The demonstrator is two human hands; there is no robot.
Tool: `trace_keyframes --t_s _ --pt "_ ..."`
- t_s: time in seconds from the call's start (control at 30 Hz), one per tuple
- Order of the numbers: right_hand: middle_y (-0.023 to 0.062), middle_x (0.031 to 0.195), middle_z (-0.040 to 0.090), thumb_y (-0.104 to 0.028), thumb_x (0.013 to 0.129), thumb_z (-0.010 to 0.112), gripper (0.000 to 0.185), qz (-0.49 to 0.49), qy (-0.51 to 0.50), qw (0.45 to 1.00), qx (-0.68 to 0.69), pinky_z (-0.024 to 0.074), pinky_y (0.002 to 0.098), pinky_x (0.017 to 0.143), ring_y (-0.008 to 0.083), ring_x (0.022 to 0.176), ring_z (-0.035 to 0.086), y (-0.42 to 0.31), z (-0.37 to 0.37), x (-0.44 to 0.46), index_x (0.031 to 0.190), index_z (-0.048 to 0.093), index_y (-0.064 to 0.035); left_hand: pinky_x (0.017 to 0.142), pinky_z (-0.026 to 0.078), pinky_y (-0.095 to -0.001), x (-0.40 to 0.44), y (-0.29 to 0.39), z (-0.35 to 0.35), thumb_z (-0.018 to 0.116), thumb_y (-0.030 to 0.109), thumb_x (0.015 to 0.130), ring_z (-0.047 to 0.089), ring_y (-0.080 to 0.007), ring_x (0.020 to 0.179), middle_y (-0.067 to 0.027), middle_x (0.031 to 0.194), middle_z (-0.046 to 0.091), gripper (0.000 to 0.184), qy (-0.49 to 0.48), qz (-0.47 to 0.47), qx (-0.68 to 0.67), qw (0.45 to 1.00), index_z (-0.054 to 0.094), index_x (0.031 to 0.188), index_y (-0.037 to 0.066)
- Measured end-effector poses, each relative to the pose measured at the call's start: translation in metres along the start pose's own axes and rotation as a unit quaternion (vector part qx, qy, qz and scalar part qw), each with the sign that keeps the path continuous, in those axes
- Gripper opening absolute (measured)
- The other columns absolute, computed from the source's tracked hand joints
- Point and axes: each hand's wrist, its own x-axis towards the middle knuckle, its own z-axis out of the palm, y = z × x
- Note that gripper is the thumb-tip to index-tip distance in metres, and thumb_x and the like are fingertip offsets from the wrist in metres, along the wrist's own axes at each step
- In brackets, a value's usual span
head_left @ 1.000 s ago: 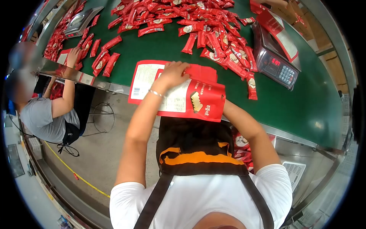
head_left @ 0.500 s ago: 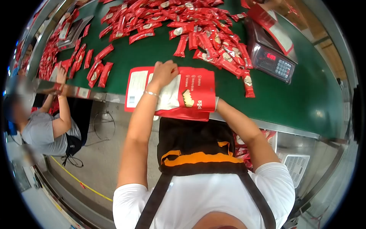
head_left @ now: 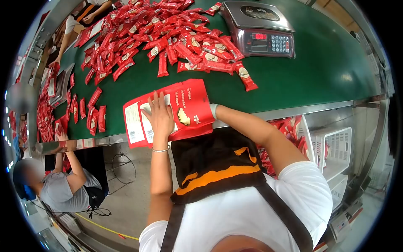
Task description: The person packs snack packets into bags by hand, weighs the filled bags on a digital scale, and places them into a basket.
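Observation:
A large red pouch (head_left: 195,94) with white label panels and printed lettering lies at the near edge of the green table. My left hand (head_left: 160,116) rests on its upper face, palm down with fingers spread. At the pouch's right end my right hand (head_left: 214,111) disappears from view; only the wrist with a pale cuff shows. Whether that hand is inside the pouch or beneath it I cannot tell, and its fingers are hidden. Beyond the pouch lie many small red wrapped packets (head_left: 184,52) in a loose heap.
A digital scale (head_left: 263,31) stands on the green table (head_left: 302,80) at the back right. White baskets (head_left: 336,147) and more red packs (head_left: 289,126) sit below the table edge. To the left a co-worker in a grey shirt (head_left: 63,191) handles packets; another person's arms (head_left: 90,17) show at the far side.
My left hand has flattened and spread its fingers on the pouch. The view has shifted, and the red packaging that lay on the scale is off it.

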Motion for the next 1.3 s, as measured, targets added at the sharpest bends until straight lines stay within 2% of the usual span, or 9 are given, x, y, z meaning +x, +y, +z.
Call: trace_keyframes --t_s 0.1,0.23,0.33,0.47,0.6,0.8,1.0,1.17,1.3 --pt "0.0119 0.118 0.065 -0.022 0.088 0.064 0.033 0.051 0.206 0.946 -0.243 0.0476 0.0412 0.094 0.0288 0.106 0.062 -0.035 -0.033 -0.044 0.119 0.062 -0.0096 0.112 0.007 -0.0707 0.001 0.0 0.002 0.046 0.02 0.098 0.021 -0.041 0.147 -0.018 0.158 0.027 0.053 -0.002 0.005 -0.009 1.0 0.036 0.149 0.007" --pt "0.0138 0.112 0.063 -0.028 0.075 0.078 0.058 0.204 0.526 0.682 -0.466 0.0459 0.0468 0.093 0.0356 0.107 0.056 -0.043 -0.092 -0.12 0.127 0.058 -0.0114 0.113 0.007 -0.0694 0.001 -0.001 0.0 0.045 0.02 0.098 0.022 -0.0408 0.147 -0.0184 0.158 0.027 0.053 0.001 0.02 -0.026 0.999 0.037 0.148 0.007" --pt "0.0167 0.112 0.062 -0.018 0.083 0.07 0.053 0.298 0.469 0.741 -0.377 0.0467 0.0443 0.094 0.0365 0.107 0.056 -0.007 -0.114 -0.165 0.134 0.055 -0.014 0.114 0.007 -0.0689 0.002 -0.004 0.001 0.044 0.02 0.098 0.024 -0.0413 0.146 -0.0191 0.158 0.028 0.053 -0.003 0.021 -0.032 0.999 0.037 0.148 0.006" --pt "0.0159 0.114 0.062 -0.011 0.084 0.07 0.045 0.031 0.573 0.733 -0.366 0.048 0.0448 0.091 0.0362 0.105 0.057 -0.052 -0.115 -0.147 0.128 0.061 -0.0122 0.114 0.008 -0.0683 0.001 -0.006 0.003 0.041 0.023 0.1 0.025 -0.0418 0.145 -0.0201 0.157 0.029 0.051 0.005 0.026 -0.055 0.998 0.037 0.148 0.006" --pt "0.0146 0.111 0.062 -0.015 0.086 0.069 0.051 0.085 0.307 0.806 -0.5 0.0504 0.0429 0.083 0.0348 0.097 0.06 -0.01 -0.118 -0.082 0.135 0.056 -0.0237 0.114 0.008 -0.0673 0.001 -0.007 -0.001 0.039 0.024 0.101 0.025 -0.0415 0.146 -0.0206 0.157 0.029 0.051 0.007 0.032 -0.098 0.995 0.037 0.149 0.007" --pt "0.0139 0.105 0.06 -0.017 0.087 0.066 0.061 0.185 0.259 0.844 -0.431 0.0503 0.0427 0.083 0.0327 0.099 0.06 -0.019 -0.125 -0.097 0.142 0.046 -0.032 0.117 0.006 -0.0625 0.0 -0.008 0.002 0.034 0.029 0.103 0.023 -0.0402 0.147 -0.0213 0.157 0.029 0.051 0.006 0.03 -0.131 0.991 0.036 0.15 0.008" --pt "0.014 0.122 0.064 -0.017 0.088 0.065 0.059 0.242 0.335 0.911 -0.016 0.0527 0.0345 0.085 0.023 0.1 0.065 -0.072 -0.058 -0.13 0.144 0.048 -0.0088 0.117 0.004 -0.0621 -0.003 -0.009 0.002 0.032 0.032 0.104 0.021 -0.0404 0.147 -0.0217 0.157 0.028 0.052 0.001 0.03 -0.141 0.99 0.035 0.15 0.006" --pt "0.0041 0.127 0.062 -0.013 0.087 0.063 0.07 0.247 0.201 0.745 0.586 0.0528 0.0254 0.064 0.0118 0.092 0.065 -0.099 -0.054 -0.117 0.151 0.035 -0.0105 0.117 0.004 -0.0624 -0.002 -0.006 -0.003 0.032 0.033 0.105 0.021 -0.0409 0.147 -0.0224 0.157 0.027 0.053 0.002 0.024 -0.15 0.988 0.034 0.15 0.006" --pt "0.0047 0.126 0.062 -0.013 0.088 0.063 0.061 0.307 0.169 0.869 0.349 0.0521 0.0268 0.066 0.0134 0.088 0.066 -0.087 -0.069 -0.105 0.145 0.045 -0.0081 0.117 0.004 -0.0624 -0.002 -0.006 -0.002 0.035 0.032 0.104 0.02 -0.0412 0.147 -0.0228 0.157 0.027 0.054 0.002 0.036 -0.138 0.99 0.033 0.151 0.006"
